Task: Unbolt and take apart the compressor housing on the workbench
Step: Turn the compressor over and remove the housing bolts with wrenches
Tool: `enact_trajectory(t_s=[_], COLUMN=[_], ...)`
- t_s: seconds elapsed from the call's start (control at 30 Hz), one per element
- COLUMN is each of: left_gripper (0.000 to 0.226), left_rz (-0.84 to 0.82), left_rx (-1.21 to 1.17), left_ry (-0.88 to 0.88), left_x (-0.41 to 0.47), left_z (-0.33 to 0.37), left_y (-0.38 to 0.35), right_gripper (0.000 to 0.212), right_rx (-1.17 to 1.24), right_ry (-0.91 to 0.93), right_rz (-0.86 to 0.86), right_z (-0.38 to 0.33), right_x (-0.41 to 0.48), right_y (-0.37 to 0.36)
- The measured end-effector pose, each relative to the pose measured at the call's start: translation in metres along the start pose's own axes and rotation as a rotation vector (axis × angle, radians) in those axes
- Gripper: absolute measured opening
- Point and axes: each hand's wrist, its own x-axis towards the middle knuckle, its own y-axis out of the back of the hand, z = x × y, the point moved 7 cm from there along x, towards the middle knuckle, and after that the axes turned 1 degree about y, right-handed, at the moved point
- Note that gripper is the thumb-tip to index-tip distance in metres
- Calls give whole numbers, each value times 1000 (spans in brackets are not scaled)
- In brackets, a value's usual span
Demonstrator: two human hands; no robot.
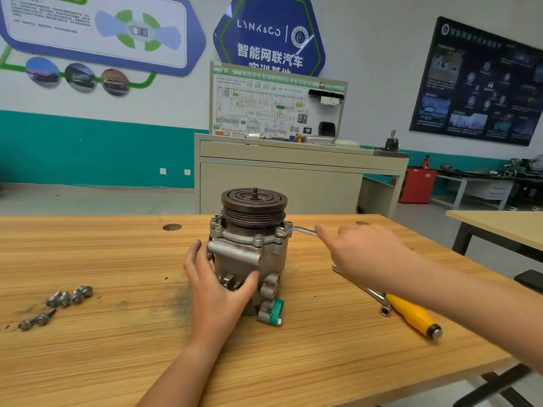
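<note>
Two bare hands work on our grey metal compressor [249,254], which stands upright at the middle of the wooden workbench [117,348]. Our left hand [214,289] wraps its body, thumb in front. Our right hand [361,254] closes over the bent steel wrench [302,229]; the hand hides the grip beneath it. The blue hexagonal wall sign [269,33] reads "LYNK&CO", but we cannot read the smaller print.

Just one view, a wide-angle head cam close over the desk [102,362], facing forward and a bit down, compressor housing [249,259] pretty much centre frame and the back wall [367,39] far behind.
</note>
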Motion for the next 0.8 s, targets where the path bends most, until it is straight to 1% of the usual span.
enact_trajectory(t_s=[0.1, 0.17, 0.27, 0.37, 0.47, 0.5, 0.57, 0.6, 0.63, 0.67, 0.73, 0.77, 0.8], left_gripper=[98, 98, 97, 97, 97, 97, 97, 97, 97, 97, 97, 97, 97], left_rz=[-3, 0, 5, 4, 3, 2, -1, -1, 2, 7, 15, 17, 21], left_rx=[8, 14, 18, 22, 24, 23, 28, 31, 33, 35, 48, 59, 73], left_ry=[1, 1, -3, -7, -10, -13, -11, -8, -9, -12, -15, -11, -5], left_x=[0, 0, 0, 0, -1, -1, -1, 0, 0, -1, -1, -1, -1], left_z=[0, 0, 0, 0, 1, 1, 1, 1, 1, 2, 4, 5, 6], left_y=[0, 0, 0, 1, 2, 2, 1, 1, 1, 1, 2, 2, 3], right_gripper=[33, 31, 26, 30, 43, 45, 43, 41, 39, 40, 47, 50, 51], right_rx=[-43, -37, -3, 33, 112, 185, 391, 435, 415, 371, 237, 186, 160], right_ry=[4, -13, -6, 47, 31, -1, -52, -51, -51, -55, -113, -137, -143], right_rz=[64, 76, 154, 227, 287, 337, 504, 599, 658, 629, 395, 307, 258], right_z=[15, 17, 13, 6, 11, 17, 26, 26, 25, 24, 20, 19, 17], right_x=[22, 40, 69, 90, 86, 76, 44, 26, 9, -3, -10, -10, -11], right_y=[-6, -17, -29, -27, -19, -15, 0, 9, 16, 19, 15, 12, 11])
